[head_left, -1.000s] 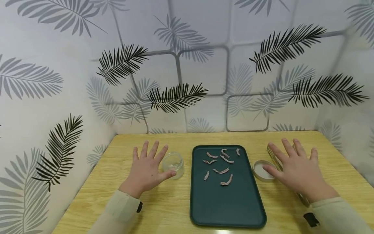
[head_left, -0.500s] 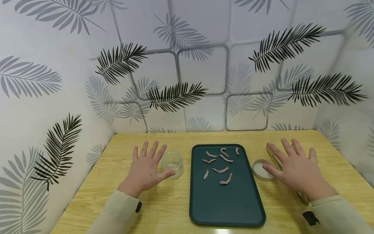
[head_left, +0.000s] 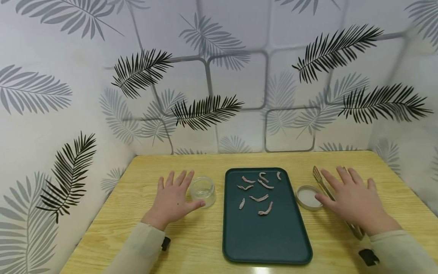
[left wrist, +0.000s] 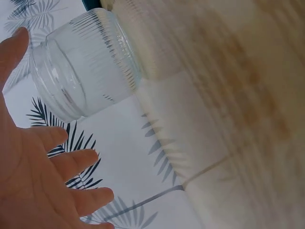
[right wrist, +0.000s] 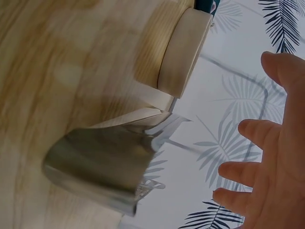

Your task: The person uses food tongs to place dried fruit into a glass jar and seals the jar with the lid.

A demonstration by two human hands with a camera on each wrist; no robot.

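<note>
My left hand hovers with fingers spread, just left of a clear glass jar. In the left wrist view the jar stands uncovered beside the thumb. My right hand, fingers spread too, is over a pair of metal tongs and hides their middle. The right wrist view shows the bent end of the tongs on the table, apart from the fingers. A shallow round lid lies by the right thumb. Between the hands, several wrinkled pinkish-brown strips are scattered on a dark green tray.
The wood-grain table runs back to a wall printed with leaves. Another wall closes in on the left. The lid sits close against the tray's right edge, and the jar is a short way from its left edge.
My right hand has shifted a little to the right, so more of the tongs shows. The left hand has dipped slightly. Jar, lid, tray and strips stay in place.
</note>
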